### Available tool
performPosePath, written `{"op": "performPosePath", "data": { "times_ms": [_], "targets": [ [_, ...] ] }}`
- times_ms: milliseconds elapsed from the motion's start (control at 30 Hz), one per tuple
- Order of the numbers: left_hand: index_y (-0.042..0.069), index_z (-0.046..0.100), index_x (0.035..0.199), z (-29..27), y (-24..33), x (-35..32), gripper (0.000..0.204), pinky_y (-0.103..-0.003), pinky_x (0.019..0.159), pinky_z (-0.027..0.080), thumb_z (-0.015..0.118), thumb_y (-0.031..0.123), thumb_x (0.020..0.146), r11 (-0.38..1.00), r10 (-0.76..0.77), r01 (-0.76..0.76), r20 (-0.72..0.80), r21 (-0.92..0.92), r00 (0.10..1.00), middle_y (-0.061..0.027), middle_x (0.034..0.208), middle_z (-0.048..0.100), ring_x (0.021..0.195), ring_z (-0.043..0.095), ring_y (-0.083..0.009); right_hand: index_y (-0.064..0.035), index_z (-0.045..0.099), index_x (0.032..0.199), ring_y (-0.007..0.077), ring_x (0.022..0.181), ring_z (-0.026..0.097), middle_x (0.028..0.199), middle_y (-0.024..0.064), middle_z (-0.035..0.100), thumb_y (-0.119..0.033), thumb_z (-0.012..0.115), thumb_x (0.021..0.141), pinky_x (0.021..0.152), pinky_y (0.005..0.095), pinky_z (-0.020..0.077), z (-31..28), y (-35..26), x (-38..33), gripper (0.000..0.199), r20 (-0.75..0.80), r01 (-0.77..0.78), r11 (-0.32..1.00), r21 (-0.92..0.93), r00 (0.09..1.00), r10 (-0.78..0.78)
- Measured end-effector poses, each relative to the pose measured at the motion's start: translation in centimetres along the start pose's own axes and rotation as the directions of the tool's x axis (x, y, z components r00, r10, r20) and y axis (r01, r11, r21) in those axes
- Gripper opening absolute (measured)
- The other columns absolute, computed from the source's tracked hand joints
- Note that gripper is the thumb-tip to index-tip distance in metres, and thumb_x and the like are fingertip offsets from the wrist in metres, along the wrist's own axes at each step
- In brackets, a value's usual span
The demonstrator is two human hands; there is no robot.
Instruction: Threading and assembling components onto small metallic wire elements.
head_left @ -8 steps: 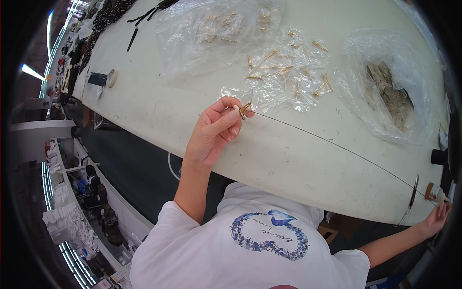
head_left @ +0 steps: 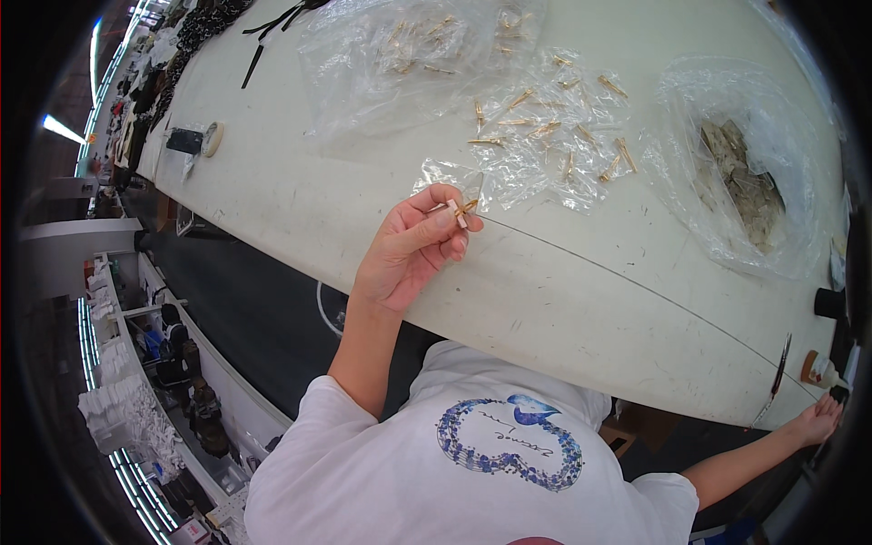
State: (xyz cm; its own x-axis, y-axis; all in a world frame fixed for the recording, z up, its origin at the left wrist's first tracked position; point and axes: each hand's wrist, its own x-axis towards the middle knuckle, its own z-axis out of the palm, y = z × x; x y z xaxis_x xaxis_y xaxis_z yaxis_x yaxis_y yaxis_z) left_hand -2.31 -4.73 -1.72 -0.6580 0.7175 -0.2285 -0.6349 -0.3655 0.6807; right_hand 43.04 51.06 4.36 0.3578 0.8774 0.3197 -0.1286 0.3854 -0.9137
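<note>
Raised over the near side of the table, my left hand (head_left: pixel 409 243) pinches a small gold metal clip (head_left: pixel 467 211) between thumb and fingertips. A thin dark thread (head_left: pixel 627 277) stretches from the clip down to the right, close to my right hand (head_left: pixel 817 421). That hand is at the far right table edge, palm up with curled fingers. Whether it grips the thread is too small to tell. Next to it stands a small whitish bottle (head_left: pixel 822 370) with a brownish end, and a slim pointed tool (head_left: pixel 778 377) lies to its left.
Several gold clips in clear wrappers (head_left: pixel 545 127) lie beyond my left hand. Behind them is a large clear bag (head_left: pixel 363 82) with more. An open plastic bag (head_left: pixel 740 182) of brownish pieces sits at the right. A tape roll (head_left: pixel 213 140) lies at the left of the white table (head_left: pixel 300 209).
My left hand has shifted slightly right with the clip, which is turned a little. My right hand has moved slightly down and left, away from the bottle.
</note>
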Motion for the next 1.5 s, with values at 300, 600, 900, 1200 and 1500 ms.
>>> {"op": "performPosePath", "data": {
  "times_ms": [300,600,900,1200,1500],
  "targets": [
    [0.000,0.055,0.108,4.1,-2.2,1.8,0.016,-0.025,0.073,0.057,0.060,0.008,0.095,0.993,-0.085,0.090,-0.068,0.078,0.994,-0.0141,0.097,0.067,0.080,0.068,-0.0131,-0.0004,0.056,0.102,0.0123,0.073,0.059,0.090,0.0089,0.065,-0.017,0.054,0.100,0.059,0.0234,0.0413,1.1,2.1,-4.7,0.017,0.342,0.133,0.938,-0.319,0.940,-0.017],
    [-0.001,0.059,0.109,9.7,-5.3,2.6,0.020,-0.027,0.075,0.056,0.064,0.010,0.093,0.943,-0.119,0.085,0.087,0.321,0.989,-0.0119,0.093,0.070,0.082,0.069,-0.0147,-0.0067,0.041,0.106,0.0005,0.055,0.029,0.065,-0.0047,0.040,-0.003,0.044,0.094,0.050,0.0182,0.0231,13.8,-5.5,-37.3,0.013,0.912,-0.604,0.759,-0.244,0.122,0.391],
    [0.000,0.059,0.107,9.8,-6.3,2.2,0.020,-0.029,0.078,0.056,0.065,0.010,0.092,0.947,-0.039,0.005,0.098,0.321,0.994,-0.0105,0.098,0.069,0.085,0.068,-0.0151,-0.0018,0.062,0.109,-0.0004,0.052,0.021,0.057,-0.0117,0.028,-0.007,0.064,0.092,0.049,0.0195,0.0180,15.2,-6.3,-39.3,0.018,0.920,-0.363,0.901,-0.238,0.211,0.329],
    [-0.001,0.059,0.107,9.5,-6.4,1.6,0.020,-0.033,0.080,0.057,0.066,0.003,0.089,0.945,-0.071,0.030,0.114,0.325,0.991,-0.0114,0.097,0.070,0.089,0.071,-0.0210,-0.0030,0.070,0.097,-0.0007,0.049,0.021,0.054,-0.0111,0.028,-0.008,0.067,0.090,0.046,0.0201,0.0169,15.0,-5.8,-39.9,0.009,0.908,-0.201,0.958,-0.205,0.327,0.263],
    [-0.003,0.058,0.105,9.5,-7.4,1.2,0.016,-0.031,0.084,0.057,0.064,0.000,0.091,0.964,-0.027,-0.006,0.119,0.266,0.993,-0.0143,0.102,0.068,0.092,0.069,-0.0195,-0.0031,0.070,0.096,-0.0013,0.048,0.023,0.052,-0.0100,0.034,-0.010,0.067,0.091,0.045,0.0199,0.0178,14.7,-5.3,-40.5,0.009,0.900,-0.226,0.949,-0.218,0.331,0.285]
  ]
}}
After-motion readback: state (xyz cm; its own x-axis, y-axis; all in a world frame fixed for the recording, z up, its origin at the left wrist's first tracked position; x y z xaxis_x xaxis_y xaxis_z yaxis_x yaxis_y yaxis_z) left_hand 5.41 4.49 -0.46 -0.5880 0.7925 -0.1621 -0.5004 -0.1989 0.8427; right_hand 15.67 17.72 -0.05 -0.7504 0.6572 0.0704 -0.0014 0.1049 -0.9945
